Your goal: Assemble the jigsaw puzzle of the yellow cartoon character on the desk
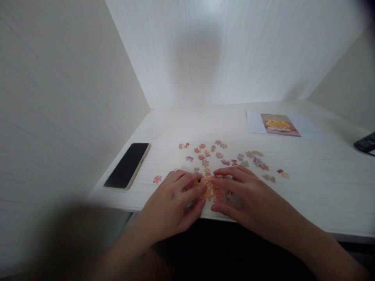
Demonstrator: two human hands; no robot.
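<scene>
Near the front edge of the white table, my left hand (pixel 181 197) curls its thumb and fingers around a joined yellow-orange patch of jigsaw puzzle pieces (pixel 209 194) with a black dot on it. From the other side, my right hand (pixel 244 191) holds the pinkish part of the puzzle between thumb and fingers. The fingertips of both hands face each other across a narrow gap, where orange pieces show. Palms and fingers hide much of the patch. Loose puzzle pieces (pixel 219 155) lie just beyond my fingers, and a single pink piece (pixel 157 179) lies left of my left hand.
A black-screened phone (pixel 127 165) lies at the left of the table (pixel 319 187). At the back right is a paper sheet with a picture of a yellow toy (pixel 279 125). A dark object (pixel 366 144) sits at the right edge. Panels (pixel 187 58) enclose the back and sides.
</scene>
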